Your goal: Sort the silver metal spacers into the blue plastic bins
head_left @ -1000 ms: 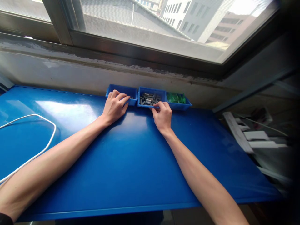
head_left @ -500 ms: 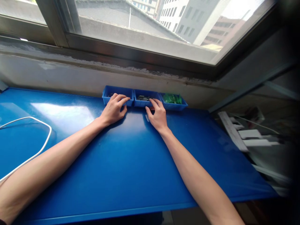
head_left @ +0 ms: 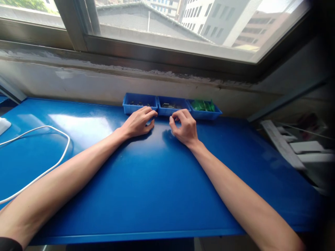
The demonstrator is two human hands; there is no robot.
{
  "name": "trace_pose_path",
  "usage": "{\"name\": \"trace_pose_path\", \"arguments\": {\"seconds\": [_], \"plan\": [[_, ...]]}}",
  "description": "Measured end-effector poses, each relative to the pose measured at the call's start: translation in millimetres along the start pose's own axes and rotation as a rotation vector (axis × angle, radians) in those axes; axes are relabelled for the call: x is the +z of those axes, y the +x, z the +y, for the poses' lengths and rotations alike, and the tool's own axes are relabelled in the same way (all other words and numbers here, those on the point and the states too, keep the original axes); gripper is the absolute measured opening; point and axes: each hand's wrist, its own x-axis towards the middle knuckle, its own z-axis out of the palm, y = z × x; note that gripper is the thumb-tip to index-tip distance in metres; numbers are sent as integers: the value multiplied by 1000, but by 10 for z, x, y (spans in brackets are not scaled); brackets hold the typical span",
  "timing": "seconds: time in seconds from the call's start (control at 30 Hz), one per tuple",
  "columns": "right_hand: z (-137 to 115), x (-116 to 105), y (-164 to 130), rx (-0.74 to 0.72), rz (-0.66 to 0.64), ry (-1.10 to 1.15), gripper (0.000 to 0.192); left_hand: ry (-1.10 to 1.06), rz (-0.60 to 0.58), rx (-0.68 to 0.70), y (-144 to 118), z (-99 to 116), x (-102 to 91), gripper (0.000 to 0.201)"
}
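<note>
Blue trays lie just beyond my hands; left hand (head_left: 138,122) rests loosely curled near the left tray (head_left: 140,103); right hand (head_left: 183,127), fingers pinched together, sits nearer the middle tray (head_left: 172,106); whether it grips anything I cannot tell.

A small workshop station is showing here: a blue worktop (head_left: 146,188) is sitting under a window (head_left: 167,24), with parts bins (head_left: 171,106) lining up mid-frame.

We see three shallow blue bins side by side against the wall at the far edge of the table: the left bin (head_left: 139,103) and the middle bin (head_left: 172,106) hold small dark grey parts, and the right bin (head_left: 205,109) holds green pieces.
</note>
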Motion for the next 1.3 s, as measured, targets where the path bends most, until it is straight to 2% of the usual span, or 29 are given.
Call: {"name": "trace_pose_path", "arguments": {"seconds": [0.1,0.17,0.3,1.2,1.3], "plan": [[-4,15,-13,-65,-161,-66,40,9,-166,-94,10,39,-44,14],[4,29,-10,-64,-271,-82,43,11,-255,-151,21,52,-65,13],[8,39,13,-33,-394,-85,41,-3,-291,-161,35,46,-74,14],[-15,40,31,35,-443,-115,42,45,-297,-155,42,49,-64,14],[-19,30,18,15,-373,-119,38,39,-292,-164,47,56,-60,12]]}}
